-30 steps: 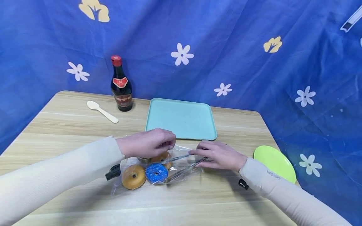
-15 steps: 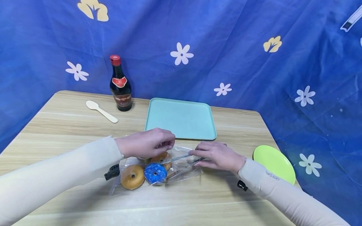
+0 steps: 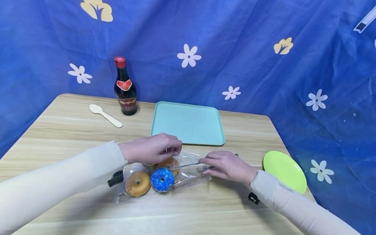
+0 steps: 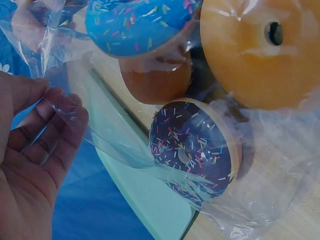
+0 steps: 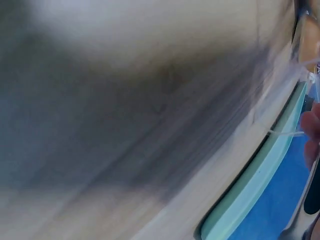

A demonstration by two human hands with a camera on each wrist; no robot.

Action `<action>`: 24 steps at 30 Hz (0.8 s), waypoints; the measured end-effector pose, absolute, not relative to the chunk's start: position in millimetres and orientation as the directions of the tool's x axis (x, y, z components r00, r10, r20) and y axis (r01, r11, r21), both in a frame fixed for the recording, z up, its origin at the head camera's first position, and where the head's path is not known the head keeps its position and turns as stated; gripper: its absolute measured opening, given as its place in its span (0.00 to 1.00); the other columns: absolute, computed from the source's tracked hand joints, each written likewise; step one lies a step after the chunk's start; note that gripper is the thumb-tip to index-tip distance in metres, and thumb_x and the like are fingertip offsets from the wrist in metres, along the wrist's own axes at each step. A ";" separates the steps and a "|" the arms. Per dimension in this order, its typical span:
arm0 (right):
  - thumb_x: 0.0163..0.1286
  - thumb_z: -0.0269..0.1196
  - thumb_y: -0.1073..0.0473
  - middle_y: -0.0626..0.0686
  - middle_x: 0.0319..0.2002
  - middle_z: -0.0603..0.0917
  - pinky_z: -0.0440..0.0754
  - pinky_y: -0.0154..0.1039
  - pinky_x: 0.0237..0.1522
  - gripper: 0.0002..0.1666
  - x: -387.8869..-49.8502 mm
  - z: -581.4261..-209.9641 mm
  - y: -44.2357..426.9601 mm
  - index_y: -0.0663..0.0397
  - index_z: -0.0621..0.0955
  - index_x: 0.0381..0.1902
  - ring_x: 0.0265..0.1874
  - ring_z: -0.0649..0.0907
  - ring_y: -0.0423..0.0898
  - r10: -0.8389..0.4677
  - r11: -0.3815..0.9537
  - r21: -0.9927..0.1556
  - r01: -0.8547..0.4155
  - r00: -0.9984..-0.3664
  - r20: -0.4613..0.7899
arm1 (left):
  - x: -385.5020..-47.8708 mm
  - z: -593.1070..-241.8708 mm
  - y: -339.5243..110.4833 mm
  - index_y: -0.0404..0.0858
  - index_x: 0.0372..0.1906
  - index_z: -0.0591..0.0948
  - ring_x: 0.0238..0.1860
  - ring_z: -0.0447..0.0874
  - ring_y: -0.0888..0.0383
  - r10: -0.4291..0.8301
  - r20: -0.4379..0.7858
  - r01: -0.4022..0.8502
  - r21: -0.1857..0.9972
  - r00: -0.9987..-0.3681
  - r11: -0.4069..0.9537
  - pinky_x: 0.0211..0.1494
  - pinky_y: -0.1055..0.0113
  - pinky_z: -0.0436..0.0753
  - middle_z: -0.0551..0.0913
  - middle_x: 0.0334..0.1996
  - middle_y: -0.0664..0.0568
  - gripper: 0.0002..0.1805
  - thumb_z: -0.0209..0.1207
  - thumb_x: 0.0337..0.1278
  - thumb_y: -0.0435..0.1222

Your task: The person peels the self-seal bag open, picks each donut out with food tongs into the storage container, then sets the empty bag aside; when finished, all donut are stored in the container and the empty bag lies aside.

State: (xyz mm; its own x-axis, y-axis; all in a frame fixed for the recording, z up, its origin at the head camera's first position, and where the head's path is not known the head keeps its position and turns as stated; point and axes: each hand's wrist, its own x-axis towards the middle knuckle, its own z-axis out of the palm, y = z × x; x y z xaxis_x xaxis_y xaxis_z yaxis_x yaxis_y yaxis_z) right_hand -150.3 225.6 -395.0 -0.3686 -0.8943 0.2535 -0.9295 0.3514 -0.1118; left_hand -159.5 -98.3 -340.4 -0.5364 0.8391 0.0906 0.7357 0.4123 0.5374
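Note:
In the head view, my left hand [image 3: 152,148] pinches the upper edge of a clear plastic bag [image 3: 191,158]; the left wrist view shows its thumb and fingertips on the film. Inside lie a blue sprinkled donut [image 3: 162,179], a plain tan donut [image 3: 138,183], another tan donut [image 3: 168,164] and a dark sprinkled donut [image 4: 192,145]. At the bag's right end, my right hand [image 3: 229,166] grips metal tongs [image 3: 188,164], whose arms reach into the bag towards the blue donut. Their tips are hard to make out. The right wrist view catches only fingertips and the dark-gripped handle [image 5: 312,192].
A light teal tray [image 3: 188,124] lies behind the hands. Back left are a dark bottle [image 3: 126,94] with a red cap and a cream spoon [image 3: 105,116]. A green plate [image 3: 285,171] sits at the table's right edge, and a blue patterned cloth [image 3: 205,26] hangs behind.
My right hand has shifted slightly right and towards me with the tongs, whose visible arms stand closer together than a second ago. My left hand has barely moved.

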 end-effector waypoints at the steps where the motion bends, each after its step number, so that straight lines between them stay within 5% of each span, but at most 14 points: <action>1: 0.78 0.63 0.46 0.46 0.49 0.88 0.86 0.36 0.52 0.23 -148.6 -395.0 226.6 0.48 0.82 0.65 0.48 0.87 0.38 -0.888 0.364 -0.136 -0.921 -0.388 0.248 | -159.3 -340.3 -98.4 0.46 0.34 0.78 0.31 0.72 0.67 0.839 0.090 0.735 0.538 -0.536 0.412 0.37 0.71 0.78 0.75 0.29 0.61 0.10 0.57 0.74 0.30; 8: 0.77 0.65 0.49 0.44 0.45 0.88 0.85 0.34 0.45 0.22 -138.9 -395.7 236.3 0.47 0.82 0.63 0.40 0.84 0.33 -0.832 0.451 -0.302 -0.840 -0.518 0.197 | -159.8 -341.5 -99.8 0.43 0.34 0.78 0.31 0.71 0.67 0.845 0.107 0.749 0.529 -0.524 0.398 0.37 0.71 0.76 0.74 0.28 0.61 0.09 0.57 0.74 0.29; 24: 0.79 0.61 0.47 0.37 0.47 0.86 0.86 0.37 0.49 0.18 -125.9 -385.9 277.9 0.44 0.80 0.62 0.44 0.84 0.30 -0.745 0.607 -0.345 -0.716 -0.664 0.066 | -159.5 -344.2 -100.3 0.43 0.34 0.77 0.31 0.71 0.67 0.841 0.109 0.752 0.518 -0.530 0.407 0.37 0.71 0.76 0.74 0.28 0.61 0.10 0.56 0.73 0.28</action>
